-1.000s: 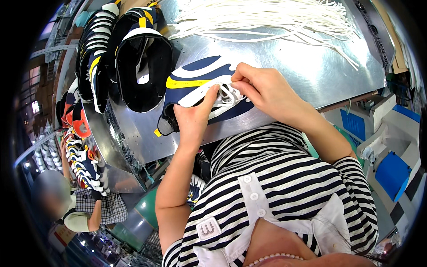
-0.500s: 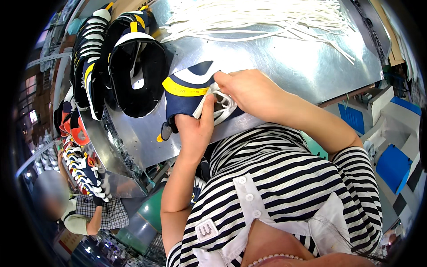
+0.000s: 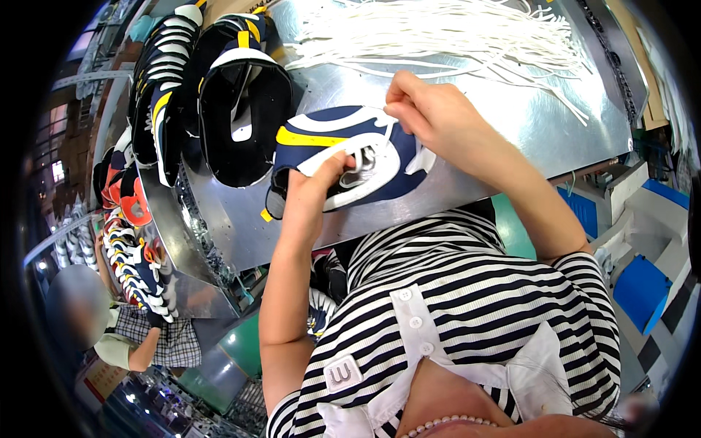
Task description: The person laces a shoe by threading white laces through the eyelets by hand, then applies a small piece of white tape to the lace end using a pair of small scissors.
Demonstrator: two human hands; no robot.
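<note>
A navy, white and yellow shoe upper (image 3: 404,166) lies tilted over the metal table in front of me. My left hand (image 3: 312,186) grips it by the opening, with the thumb on the white eyelet edge and the other fingers hidden inside. A white shoelace (image 3: 369,155) runs through the eyelets in the middle. Just beyond the upper's far edge, my right hand (image 3: 431,117) is closed in a pinch, and a strand of the lace rises to its fingertips.
Many loose white laces (image 3: 438,36) are spread across the back of the metal table (image 3: 511,142). To the left stand a black-lined upper (image 3: 281,109) and a row of nested uppers (image 3: 166,62). Farther left, a person (image 3: 120,343) is beside another row of uppers (image 3: 131,255).
My right hand has moved up and away from the eyelets, drawing the lace strand outward. The upper has turned so more of its lacing and toe shows. The view has shifted slightly.
</note>
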